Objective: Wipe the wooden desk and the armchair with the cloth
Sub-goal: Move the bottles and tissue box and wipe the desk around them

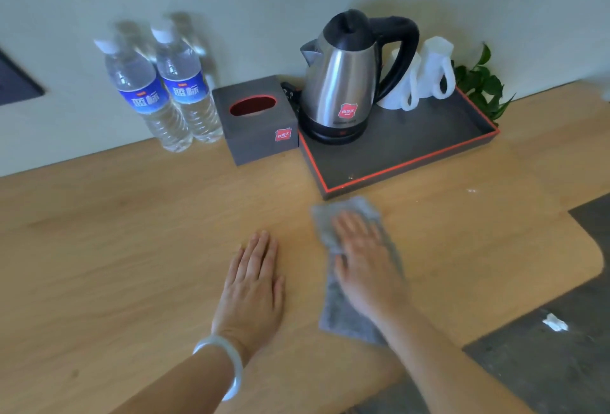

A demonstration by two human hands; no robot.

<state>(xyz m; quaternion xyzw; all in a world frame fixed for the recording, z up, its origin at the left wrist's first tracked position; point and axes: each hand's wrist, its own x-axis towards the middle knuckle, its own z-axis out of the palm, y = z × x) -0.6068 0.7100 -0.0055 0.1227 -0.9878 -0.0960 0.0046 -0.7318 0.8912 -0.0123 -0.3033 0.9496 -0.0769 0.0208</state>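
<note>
The light wooden desk (132,248) fills most of the view. A grey cloth (340,314) lies flat on it, just in front of the tray. My right hand (363,258) presses flat on the cloth, fingers together and pointing away from me. My left hand (254,285) rests palm down on the bare wood to the left of the cloth, holding nothing; a pale bangle sits on its wrist. The armchair is not in view.
At the back by the wall stand two water bottles (158,90), a grey tissue box (257,120), and a dark red-edged tray (412,163) with a steel kettle (340,83) and white cups (425,73). A plant (485,83) sits behind. Dark floor (544,364) with a white scrap shows right.
</note>
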